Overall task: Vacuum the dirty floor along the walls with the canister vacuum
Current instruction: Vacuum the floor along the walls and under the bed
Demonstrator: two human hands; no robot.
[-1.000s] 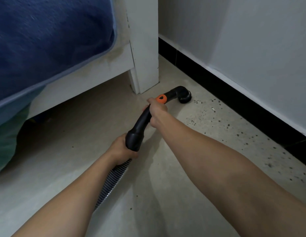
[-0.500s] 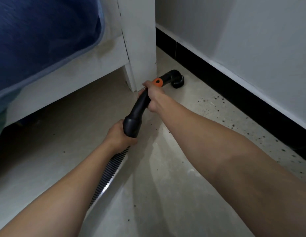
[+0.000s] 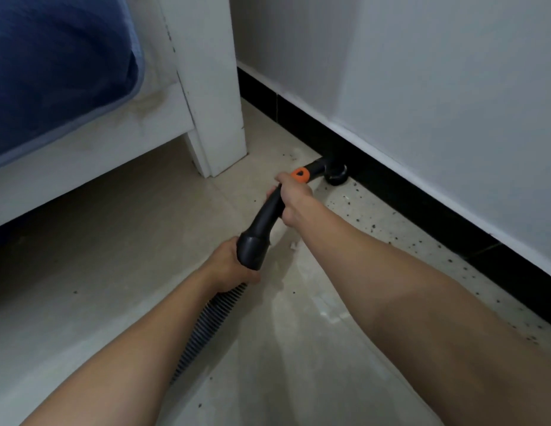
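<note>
Gripping the vacuum handle (image 3: 268,216), left hand (image 3: 229,265) and right hand (image 3: 294,199) hold nozzle (image 3: 337,176) beside baseboard (image 3: 421,210).

The black curved vacuum handle (image 3: 265,215) with an orange slider (image 3: 300,174) slants down to its round nozzle (image 3: 338,177), just beside the black skirting (image 3: 421,210), on the beige floor (image 3: 145,241) scattered with dark specks (image 3: 372,226).

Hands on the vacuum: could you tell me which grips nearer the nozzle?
The right hand, gripping the handle just behind the orange button; the left hand holds farther back, at the hose cuff.
</note>
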